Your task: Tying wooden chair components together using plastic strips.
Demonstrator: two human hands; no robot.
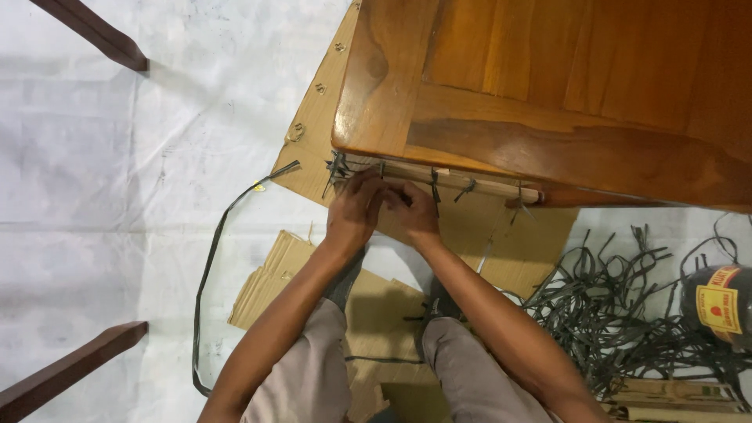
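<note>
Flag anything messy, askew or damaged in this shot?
Mostly mess: a loose tangle of dark strips sprawls on the floor right of the person, and one long strip trails off to the left. Torn cardboard lies askew underfoot. Both hands, left hand and right hand, pinch a tie on the wooden rail.

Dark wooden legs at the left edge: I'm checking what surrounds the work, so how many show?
2. One dark wooden leg crosses the top-left corner; the other slants in at bottom left. More may lie outside the frame.
</note>
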